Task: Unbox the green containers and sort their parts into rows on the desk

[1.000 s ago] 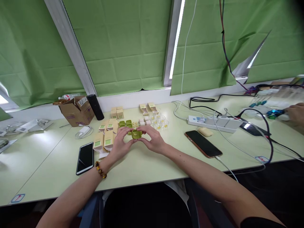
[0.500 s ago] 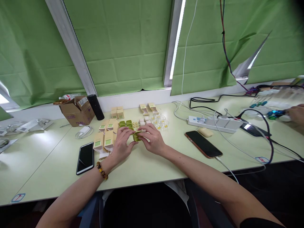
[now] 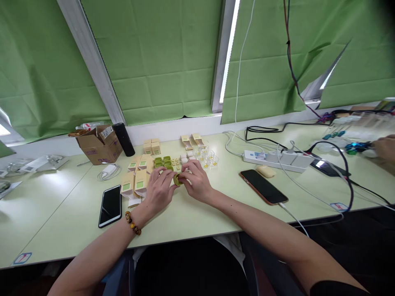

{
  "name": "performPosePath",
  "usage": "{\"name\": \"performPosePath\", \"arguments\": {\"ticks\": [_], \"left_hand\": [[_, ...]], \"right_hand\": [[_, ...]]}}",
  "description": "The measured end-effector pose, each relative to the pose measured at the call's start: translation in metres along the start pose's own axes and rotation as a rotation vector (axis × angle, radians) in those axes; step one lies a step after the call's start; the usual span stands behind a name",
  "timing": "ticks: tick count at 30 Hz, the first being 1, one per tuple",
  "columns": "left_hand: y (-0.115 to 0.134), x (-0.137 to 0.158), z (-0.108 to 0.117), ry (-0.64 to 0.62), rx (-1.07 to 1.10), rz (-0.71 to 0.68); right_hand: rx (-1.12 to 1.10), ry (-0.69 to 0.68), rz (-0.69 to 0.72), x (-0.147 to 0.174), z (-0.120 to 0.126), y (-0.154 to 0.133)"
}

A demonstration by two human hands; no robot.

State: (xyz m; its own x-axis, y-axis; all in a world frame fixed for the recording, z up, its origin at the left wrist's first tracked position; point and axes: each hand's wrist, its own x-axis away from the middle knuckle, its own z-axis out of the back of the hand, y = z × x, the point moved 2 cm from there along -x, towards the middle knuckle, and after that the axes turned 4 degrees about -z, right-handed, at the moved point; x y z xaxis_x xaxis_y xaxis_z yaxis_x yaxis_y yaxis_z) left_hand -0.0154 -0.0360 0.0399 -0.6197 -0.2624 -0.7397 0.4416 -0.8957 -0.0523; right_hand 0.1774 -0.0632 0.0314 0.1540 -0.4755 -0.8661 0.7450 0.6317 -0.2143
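Observation:
Between my two hands is a small olive-green box (image 3: pixel 177 179), tilted with its hollow side facing right. My left hand (image 3: pixel 159 188) is closed on its left side. The fingers of my right hand (image 3: pixel 195 181) are pinched at its opening; whatever they might hold inside is hidden. Just beyond sit more green boxes (image 3: pixel 163 161), small yellowish pieces (image 3: pixel 175 163) and white-pink pieces (image 3: pixel 186 158). Several clear cups (image 3: pixel 210 157) with yellow bits stand to the right of these. Cream paper cartons with green labels (image 3: pixel 135 183) are next to my left hand.
A phone (image 3: pixel 110 206) lies at left, another phone (image 3: pixel 264 186) at right near an earbud case (image 3: pixel 265 171). A power strip (image 3: pixel 277 159) with tangled cables sits at right. A cardboard box (image 3: pixel 99 144) and black cylinder (image 3: pixel 124 139) stand at back left. Another person's hand (image 3: pixel 384 148) is at far right.
The green box has turned so that its opening faces more to the right. My right fingers have drawn in closer together at it, and my left fingers have shifted around its side.

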Motion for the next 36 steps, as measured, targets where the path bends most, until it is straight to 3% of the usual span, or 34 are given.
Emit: {"name": "performPosePath", "arguments": {"ticks": [5,10,12,16,21,25,29,36], "left_hand": [[-0.005,0.0,-0.001,-0.037,-0.053,0.065],[-0.024,-0.003,0.004,0.003,-0.081,0.2],[-0.031,-0.004,0.006,0.009,-0.067,0.223],[-0.038,-0.004,0.006,0.03,0.001,0.239],[-0.05,-0.003,0.003,0.044,0.031,0.3],[-0.061,-0.001,0.002,0.03,0.035,0.358],[-0.067,0.001,0.001,0.014,0.017,0.363],[-0.082,0.002,-0.005,-0.004,-0.002,0.378]], "right_hand": [[-0.025,-0.004,-0.011,-0.002,0.007,-0.004],[-0.045,0.194,-0.013,-0.007,0.024,-0.005],[-0.075,0.201,-0.036,-0.01,0.026,0.003],[-0.04,-0.002,-0.138,-0.017,0.013,0.026],[0.191,-0.341,-0.244,-0.035,-0.016,0.049],[0.35,-0.533,-0.267,-0.051,-0.038,0.059],[0.439,-0.63,-0.282,-0.056,-0.056,0.062],[0.462,-0.645,-0.29,-0.053,-0.072,0.061]]}}
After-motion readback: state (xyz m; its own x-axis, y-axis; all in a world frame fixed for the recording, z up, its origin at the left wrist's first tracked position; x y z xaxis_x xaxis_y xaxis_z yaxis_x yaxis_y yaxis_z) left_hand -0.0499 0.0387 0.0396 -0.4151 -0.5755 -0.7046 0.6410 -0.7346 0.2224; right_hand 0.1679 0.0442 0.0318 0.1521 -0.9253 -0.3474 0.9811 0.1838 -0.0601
